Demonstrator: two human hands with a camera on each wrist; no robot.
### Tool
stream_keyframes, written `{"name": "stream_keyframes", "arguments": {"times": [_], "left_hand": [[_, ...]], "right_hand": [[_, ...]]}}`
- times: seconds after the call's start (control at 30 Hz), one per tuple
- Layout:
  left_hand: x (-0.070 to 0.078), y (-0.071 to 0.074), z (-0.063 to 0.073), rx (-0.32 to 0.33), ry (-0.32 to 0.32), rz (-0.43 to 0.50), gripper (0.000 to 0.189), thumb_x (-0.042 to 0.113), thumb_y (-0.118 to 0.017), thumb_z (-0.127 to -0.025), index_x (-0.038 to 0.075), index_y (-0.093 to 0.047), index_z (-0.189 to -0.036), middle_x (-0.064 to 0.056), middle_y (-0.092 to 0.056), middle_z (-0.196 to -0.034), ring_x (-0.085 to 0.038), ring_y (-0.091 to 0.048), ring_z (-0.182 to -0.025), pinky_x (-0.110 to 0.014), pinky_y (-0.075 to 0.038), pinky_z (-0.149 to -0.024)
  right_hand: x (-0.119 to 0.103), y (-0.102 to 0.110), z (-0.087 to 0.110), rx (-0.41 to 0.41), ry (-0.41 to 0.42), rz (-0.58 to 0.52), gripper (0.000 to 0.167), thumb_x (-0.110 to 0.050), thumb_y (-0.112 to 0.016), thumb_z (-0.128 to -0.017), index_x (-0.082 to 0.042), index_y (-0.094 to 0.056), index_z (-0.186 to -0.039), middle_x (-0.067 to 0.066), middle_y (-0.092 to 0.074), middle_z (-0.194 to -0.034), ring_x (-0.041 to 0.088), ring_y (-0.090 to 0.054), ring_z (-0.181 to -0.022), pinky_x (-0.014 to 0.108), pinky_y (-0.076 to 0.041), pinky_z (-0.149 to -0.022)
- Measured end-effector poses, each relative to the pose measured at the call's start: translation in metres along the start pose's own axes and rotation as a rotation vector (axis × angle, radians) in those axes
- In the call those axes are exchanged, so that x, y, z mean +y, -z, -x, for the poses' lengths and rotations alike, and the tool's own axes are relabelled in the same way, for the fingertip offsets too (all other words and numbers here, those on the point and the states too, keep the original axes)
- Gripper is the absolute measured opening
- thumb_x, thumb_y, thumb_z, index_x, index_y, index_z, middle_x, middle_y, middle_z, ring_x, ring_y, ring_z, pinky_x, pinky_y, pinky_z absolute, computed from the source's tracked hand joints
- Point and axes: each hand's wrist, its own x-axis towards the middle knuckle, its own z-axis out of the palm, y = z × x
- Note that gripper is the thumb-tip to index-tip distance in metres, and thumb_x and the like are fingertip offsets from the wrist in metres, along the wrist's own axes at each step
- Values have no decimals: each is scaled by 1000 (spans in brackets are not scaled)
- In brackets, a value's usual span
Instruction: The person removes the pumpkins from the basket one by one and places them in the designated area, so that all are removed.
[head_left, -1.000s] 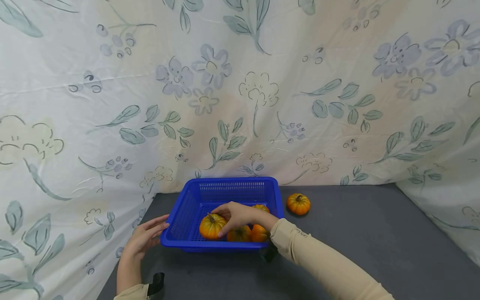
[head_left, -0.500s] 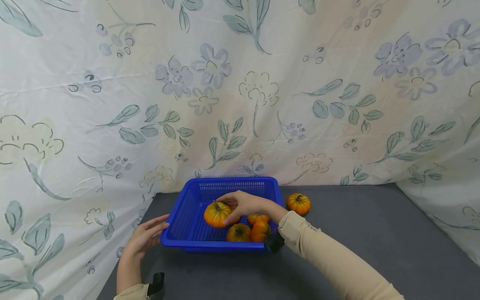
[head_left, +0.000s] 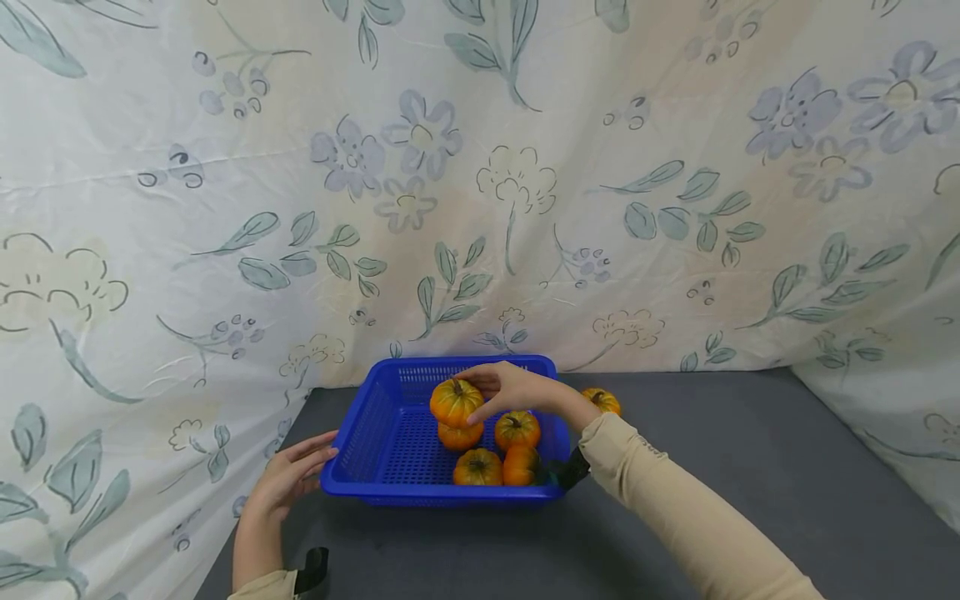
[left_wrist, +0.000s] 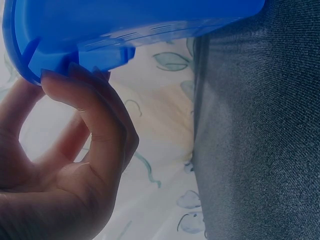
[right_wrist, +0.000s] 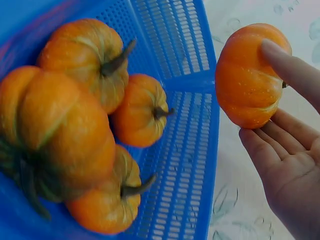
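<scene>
In the head view a blue plastic basket with slotted walls sits on the dark table. My right hand pinches a small orange pumpkin between thumb and fingers, held up over the basket. In the right wrist view this pumpkin shows above the rim, its stem mostly hidden by the hand. Several more small pumpkins lie in the basket's right and middle part. My left hand holds the basket's left rim; in the left wrist view its bent fingers meet the rim's edge.
Another orange pumpkin lies on the table to the right of the basket, partly behind the right forearm. A white floral cloth hangs behind the table and along its sides.
My right hand has lifted the pumpkin from low in the basket, moving it up and to the right. Another pumpkin beneath it now shows. The left hand and basket stay put.
</scene>
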Motion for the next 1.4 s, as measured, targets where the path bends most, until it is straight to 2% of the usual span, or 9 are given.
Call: {"name": "stream_keyframes", "arguments": {"times": [0.33,0.57,0.9,1.03,1.4], "left_hand": [[0,1,-1,-6,-3,14,67,31,-70,-90,5,-44,-146,12,-68,-108,-5,-66,-92,-30,-53,-79],[0,0,0,11,4,15,68,32,-72,-88,6,-46,-145,12,-68,-107,-6,-67,-91,-30,-53,-79],[0,0,-1,17,-1,17,68,32,-72,-88,6,-46,-145,10,-69,-109,-7,-67,-93,-32,-54,-82],[-1,0,0,9,-2,16,67,31,-72,-89,5,-45,-145,11,-69,-108,-6,-67,-92,-32,-54,-80],[0,0,1,18,-1,2,67,32,-72,-88,7,-47,-144,10,-68,-111,-6,-67,-93,-31,-53,-81]], "right_hand": [[19,27,20,117,-25,-27,75,-16,-76,-85,-10,-38,-150,11,-38,-156,28,-34,-146,43,-33,-115],[34,42,35,215,-73,-53,78,-18,-76,-86,-9,-35,-151,14,-31,-158,32,-30,-147,47,-29,-117],[58,62,55,293,-88,-50,81,-22,-74,-88,-2,-29,-152,20,-26,-159,38,-24,-148,52,-25,-117],[66,69,65,330,-120,-26,82,-26,-73,-88,-4,-28,-153,20,-26,-159,39,-23,-148,54,-23,-118],[91,86,97,434,-184,-66,86,-29,-74,-87,-7,-25,-154,20,-25,-160,40,-22,-148,56,-22,-117]]}}
